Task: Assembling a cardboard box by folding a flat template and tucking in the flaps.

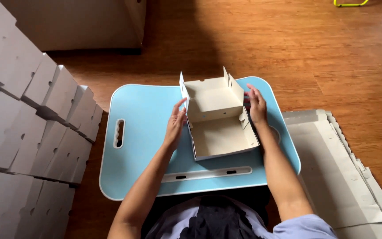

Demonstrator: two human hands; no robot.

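cardboard box (219, 116) between both hands, on blue tray (142, 132).

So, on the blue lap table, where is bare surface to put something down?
The blue lap table is bare between its slotted handle and the left hand. The near strip by the long groove is partly free. The middle is crowded: the half-folded cardboard box, with the right hand against it.

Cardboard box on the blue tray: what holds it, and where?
Both hands press the half-folded cardboard box at its sides: left hand on the left wall, right hand on the right flap.
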